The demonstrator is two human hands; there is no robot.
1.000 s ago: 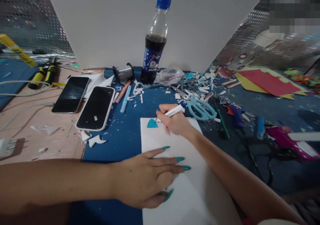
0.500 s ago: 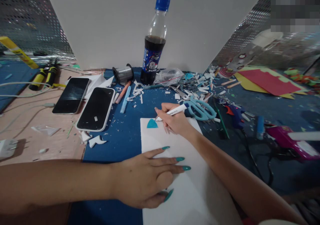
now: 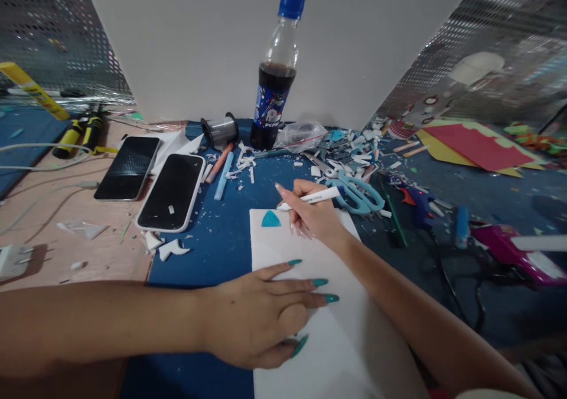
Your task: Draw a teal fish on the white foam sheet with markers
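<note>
A person's right hand [image 3: 316, 215] gripped a white marker [image 3: 322, 196] with its fingers closed around the barrel, the tip just right of a small blue shape [image 3: 271, 219] near the far edge of a white sheet [image 3: 277, 248]. Whether the tip touched the paper could not be told. The left hand [image 3: 261, 319], nails painted teal, lay flat on the sheet with fingers slightly spread. A bottle [image 3: 272, 95] with a blue cap, partly filled with dark liquid, bore the Pepsi name; print along the marker and on a yellow tube [image 3: 33, 90] at far left was too small to read. Light-blue scissors [image 3: 357, 193] lay right behind the marker, crowding its dark end, and white scraps [image 3: 354, 151] littered the blue work surface [image 3: 212, 269] beyond. Two phones [image 3: 170, 192] lay to the left near a spool [image 3: 221, 131]; red paper [image 3: 478, 145] rested on yellow at right.
</note>
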